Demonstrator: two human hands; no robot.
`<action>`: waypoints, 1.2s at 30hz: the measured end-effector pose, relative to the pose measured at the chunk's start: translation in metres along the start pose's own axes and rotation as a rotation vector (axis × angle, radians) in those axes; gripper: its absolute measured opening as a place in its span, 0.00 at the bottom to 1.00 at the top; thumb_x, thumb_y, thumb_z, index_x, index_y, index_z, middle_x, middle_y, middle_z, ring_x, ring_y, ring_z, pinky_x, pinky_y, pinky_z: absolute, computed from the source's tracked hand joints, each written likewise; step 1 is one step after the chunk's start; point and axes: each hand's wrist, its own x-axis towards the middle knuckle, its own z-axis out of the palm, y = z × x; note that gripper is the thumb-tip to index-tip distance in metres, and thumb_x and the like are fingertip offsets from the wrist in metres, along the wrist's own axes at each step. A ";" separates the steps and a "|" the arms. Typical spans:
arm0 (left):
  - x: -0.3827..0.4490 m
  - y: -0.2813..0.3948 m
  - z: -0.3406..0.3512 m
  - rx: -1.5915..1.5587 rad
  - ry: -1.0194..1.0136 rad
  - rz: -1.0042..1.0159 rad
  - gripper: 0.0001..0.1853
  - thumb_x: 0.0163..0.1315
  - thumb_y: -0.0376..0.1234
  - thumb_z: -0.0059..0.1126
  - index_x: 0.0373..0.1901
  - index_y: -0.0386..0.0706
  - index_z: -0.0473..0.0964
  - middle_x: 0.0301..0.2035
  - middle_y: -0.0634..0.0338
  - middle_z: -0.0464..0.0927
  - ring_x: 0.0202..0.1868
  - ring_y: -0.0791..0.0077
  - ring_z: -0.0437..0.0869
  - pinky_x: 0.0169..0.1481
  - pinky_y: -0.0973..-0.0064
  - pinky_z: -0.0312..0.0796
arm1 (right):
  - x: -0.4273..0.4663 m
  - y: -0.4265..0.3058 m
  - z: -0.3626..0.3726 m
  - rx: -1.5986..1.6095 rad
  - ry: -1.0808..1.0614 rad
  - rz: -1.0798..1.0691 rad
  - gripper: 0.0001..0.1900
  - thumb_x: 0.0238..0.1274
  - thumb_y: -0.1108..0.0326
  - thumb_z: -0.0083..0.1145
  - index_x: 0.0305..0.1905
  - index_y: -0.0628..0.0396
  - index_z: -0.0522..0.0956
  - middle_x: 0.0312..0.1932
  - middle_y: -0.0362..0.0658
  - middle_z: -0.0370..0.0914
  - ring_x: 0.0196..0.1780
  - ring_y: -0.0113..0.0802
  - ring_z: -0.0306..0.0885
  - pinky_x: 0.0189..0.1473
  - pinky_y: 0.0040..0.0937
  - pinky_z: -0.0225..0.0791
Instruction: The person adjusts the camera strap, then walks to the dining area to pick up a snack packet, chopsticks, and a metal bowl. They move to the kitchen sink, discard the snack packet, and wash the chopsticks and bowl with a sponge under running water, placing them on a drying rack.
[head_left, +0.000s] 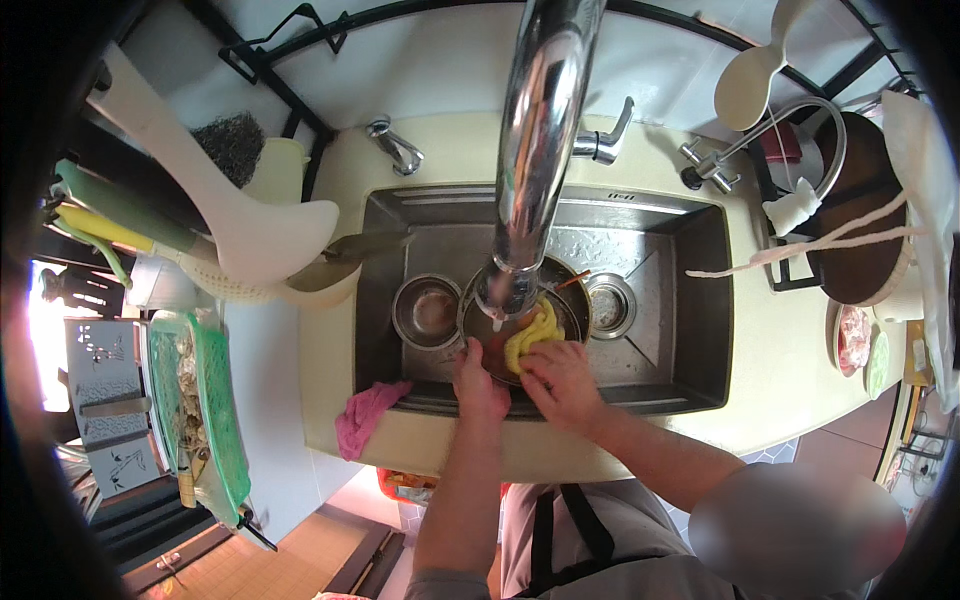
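Note:
Below the chrome faucet (536, 150), a round metal pan (487, 352) sits in the stainless-steel sink (701, 300). My left hand (480, 382) grips the pan's near left rim. A yellow cloth (534, 334) lies bunched inside the pan, with my right hand (559, 379) closed on its near end. The faucet hides part of the pan. Just left of the pan, a small metal bowl (427, 311) rests on the sink floor. Behind the pan's right side shows another round metal vessel (574, 281), partly covered. The drain strainer (610, 306) lies to its right.
A pink cloth (367, 420) hangs at the sink's near left edge. Utensils, including a white ladle (262, 232), crowd the left. A green plastic basket (225, 405) stands farther left. On the right counter are a plate of meat (853, 341) and a dark round pan (859, 217).

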 end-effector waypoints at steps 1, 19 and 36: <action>-0.001 -0.003 -0.001 -0.007 -0.018 -0.019 0.17 0.75 0.40 0.45 0.59 0.42 0.63 0.49 0.55 0.76 0.50 0.63 0.81 0.54 0.64 0.76 | 0.005 -0.006 0.000 -0.023 -0.009 -0.069 0.12 0.57 0.66 0.58 0.46 0.53 0.80 0.49 0.45 0.77 0.56 0.44 0.72 0.63 0.51 0.57; -0.006 0.002 -0.009 0.316 -0.186 0.199 0.14 0.73 0.36 0.51 0.54 0.39 0.69 0.41 0.58 0.81 0.40 0.70 0.84 0.43 0.71 0.79 | 0.100 0.089 0.025 0.094 -0.272 0.284 0.16 0.63 0.62 0.47 0.51 0.60 0.75 0.48 0.57 0.76 0.53 0.58 0.76 0.59 0.47 0.69; 0.001 0.004 0.001 0.200 -0.119 0.208 0.15 0.74 0.37 0.46 0.58 0.42 0.67 0.49 0.57 0.76 0.49 0.68 0.79 0.52 0.69 0.74 | 0.037 -0.017 0.025 0.010 0.114 -0.002 0.18 0.53 0.69 0.56 0.51 0.56 0.77 0.57 0.53 0.72 0.64 0.52 0.68 0.64 0.57 0.56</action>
